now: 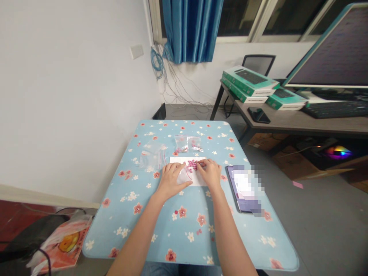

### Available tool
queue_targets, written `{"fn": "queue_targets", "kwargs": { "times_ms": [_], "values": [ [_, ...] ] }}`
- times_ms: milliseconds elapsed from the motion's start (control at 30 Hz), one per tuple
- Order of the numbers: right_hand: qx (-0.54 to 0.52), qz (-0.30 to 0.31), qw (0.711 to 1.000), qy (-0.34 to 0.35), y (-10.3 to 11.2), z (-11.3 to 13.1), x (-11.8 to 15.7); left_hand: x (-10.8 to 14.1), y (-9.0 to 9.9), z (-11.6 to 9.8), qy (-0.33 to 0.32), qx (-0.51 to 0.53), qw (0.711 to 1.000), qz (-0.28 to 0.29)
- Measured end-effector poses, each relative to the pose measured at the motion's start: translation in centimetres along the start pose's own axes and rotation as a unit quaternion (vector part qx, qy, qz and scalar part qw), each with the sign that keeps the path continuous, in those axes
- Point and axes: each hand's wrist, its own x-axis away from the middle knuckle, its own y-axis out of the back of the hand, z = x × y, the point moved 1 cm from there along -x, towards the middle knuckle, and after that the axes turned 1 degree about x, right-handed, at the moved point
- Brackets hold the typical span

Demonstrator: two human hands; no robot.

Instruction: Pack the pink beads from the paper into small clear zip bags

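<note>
1. The left hand [171, 180] is lying flat and unclenched, pressing on a clear plastic bag [184, 177] over a white paper sheet [175, 160].
2. The right hand [209, 174] is curling its fingers against the pink beads [192, 165], but I cannot tell whether it is grasping any.
3. The beads are sitting in a cluster between both hands.
4. Two more clear bags [153, 155] [188, 143] are lying beyond the hands on the floral blue tablecloth [184, 226].
5. A smartphone [240, 189] is lying just right of the right hand.

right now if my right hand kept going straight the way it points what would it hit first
Probably the pink beads on the white paper: the right hand points straight at that heap and looks almost at it, though depth is hard to judge from here.
</note>
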Motion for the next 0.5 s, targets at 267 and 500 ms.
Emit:
{"fn": "queue_targets", "kwargs": {
  "times_ms": [267, 500],
  "values": [
    [-0.017, -0.005, 1.000, 0.001, 0.08, 0.02, 0.03, 0.00, 0.10, -0.07, 0.003, 0.003, 1.000, -0.001],
    [-0.139, -0.008, 0.990, -0.005, 0.69, 0.20, 0.08, -0.11, 0.15, -0.15, 0.006, -0.004, 1.000, -0.002]
  ]
}}
